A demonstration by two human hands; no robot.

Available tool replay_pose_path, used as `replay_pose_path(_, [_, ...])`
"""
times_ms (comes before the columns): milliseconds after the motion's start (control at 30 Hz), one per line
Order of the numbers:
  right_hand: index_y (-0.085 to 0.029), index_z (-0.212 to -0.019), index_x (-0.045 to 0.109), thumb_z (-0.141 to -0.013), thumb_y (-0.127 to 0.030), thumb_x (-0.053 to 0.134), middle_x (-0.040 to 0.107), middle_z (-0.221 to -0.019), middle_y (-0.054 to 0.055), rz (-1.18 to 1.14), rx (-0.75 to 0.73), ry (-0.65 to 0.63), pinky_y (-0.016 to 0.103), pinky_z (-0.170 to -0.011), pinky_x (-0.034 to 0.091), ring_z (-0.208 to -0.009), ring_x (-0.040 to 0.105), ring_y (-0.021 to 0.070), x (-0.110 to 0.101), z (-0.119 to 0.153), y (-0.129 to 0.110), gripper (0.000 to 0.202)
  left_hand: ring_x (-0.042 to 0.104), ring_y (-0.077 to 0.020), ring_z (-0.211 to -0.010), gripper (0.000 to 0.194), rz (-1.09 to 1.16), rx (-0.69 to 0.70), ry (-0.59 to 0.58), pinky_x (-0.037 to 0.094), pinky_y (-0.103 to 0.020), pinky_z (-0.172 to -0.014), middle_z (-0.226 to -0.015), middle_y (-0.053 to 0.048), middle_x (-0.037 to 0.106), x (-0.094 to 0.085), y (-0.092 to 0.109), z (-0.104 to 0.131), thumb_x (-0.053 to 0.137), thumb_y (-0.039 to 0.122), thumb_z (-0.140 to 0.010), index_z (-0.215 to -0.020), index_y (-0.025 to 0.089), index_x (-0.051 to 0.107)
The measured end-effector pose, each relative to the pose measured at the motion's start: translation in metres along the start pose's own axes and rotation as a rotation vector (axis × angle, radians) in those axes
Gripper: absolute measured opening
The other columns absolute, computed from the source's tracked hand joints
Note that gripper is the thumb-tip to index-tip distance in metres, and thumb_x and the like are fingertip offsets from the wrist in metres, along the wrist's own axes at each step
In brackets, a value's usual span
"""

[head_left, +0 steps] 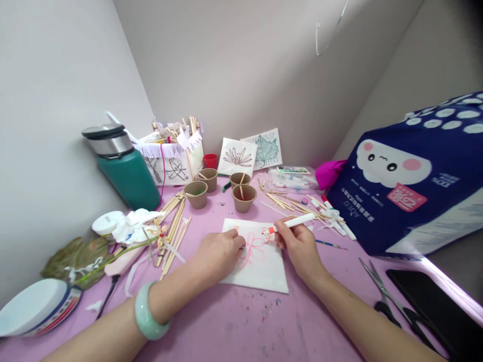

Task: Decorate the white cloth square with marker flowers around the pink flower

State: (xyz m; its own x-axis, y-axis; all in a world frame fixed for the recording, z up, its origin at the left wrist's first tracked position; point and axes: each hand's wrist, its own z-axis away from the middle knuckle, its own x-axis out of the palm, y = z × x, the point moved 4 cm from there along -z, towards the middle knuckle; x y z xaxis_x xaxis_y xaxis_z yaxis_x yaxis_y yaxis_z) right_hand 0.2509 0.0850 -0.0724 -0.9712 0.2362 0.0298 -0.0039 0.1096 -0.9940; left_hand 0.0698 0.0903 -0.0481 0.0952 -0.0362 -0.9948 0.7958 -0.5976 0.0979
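Note:
A white square sheet (265, 278) lies on the table before me, with a flower drawn in pink-red lines (252, 247) and small marks near its top corners. My left hand (221, 254) rests on the sheet's left side, fingers curled and pressed down on it. A green bangle (145, 311) circles that wrist. In my right hand (298, 246), pinched between thumb and fingers, is a white-barrelled marker (298, 221) with a red tip end. Its tip points left, at the small marks by the sheet's upper right corner; whether it touches is too small to tell.
Brown cups (244, 198) with sticks stand behind the sheet, before two leaning drawings (237, 157). Left are a teal bottle (130, 176), wooden sticks (175, 236) and a bowl (33, 306). Right are markers (341, 221), scissors (390, 296), a black phone (433, 306) and a blue bag (377, 211).

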Motion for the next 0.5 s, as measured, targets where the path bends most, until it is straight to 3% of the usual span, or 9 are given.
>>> replay_pose_path(167, [-0.018, -0.079, 0.052, -0.077, -0.048, 0.064, 0.051, -0.054, -0.005, -0.043, -0.035, 0.041, 0.021, -0.046, 0.033, -0.047, 0.042, 0.0088, -0.004, -0.001, -0.005, 0.033, 0.064, -0.0192, -0.079, 0.021, -0.01, -0.115, 0.078, 0.042, -0.028, -0.063, -0.093, -0.003, 0.067, -0.017, -0.01, -0.007, 0.046, 0.018, -0.084, -0.091, 0.021, 0.066])
replay_pose_path(267, [-0.018, -0.078, 0.052, -0.077, -0.048, 0.064, 0.051, -0.054, -0.005, -0.049, -0.046, 0.056, 0.021, -0.046, 0.033, -0.047, 0.042, 0.0088, -0.005, -0.003, -0.006, 0.033, 0.063, -0.0183, -0.081, 0.022, 0.005, -0.139, 0.064, 0.042, -0.027, -0.065, -0.093, -0.003, 0.066, -0.022, -0.017, -0.009, 0.047, 0.018, -0.083, -0.089, 0.021, 0.067])
replay_pose_path(500, [-0.018, -0.076, 0.054, -0.077, -0.05, 0.063, 0.052, -0.056, -0.003, -0.021, -0.065, 0.039, 0.022, -0.047, 0.035, -0.049, 0.043, 0.0099, -0.005, -0.003, 0.0, 0.033, 0.062, -0.0189, -0.079, 0.023, -0.02, -0.117, 0.022, 0.043, -0.028, -0.066, -0.094, -0.006, 0.065, -0.01, -0.012, -0.014, 0.046, 0.019, -0.083, -0.089, 0.019, 0.068])
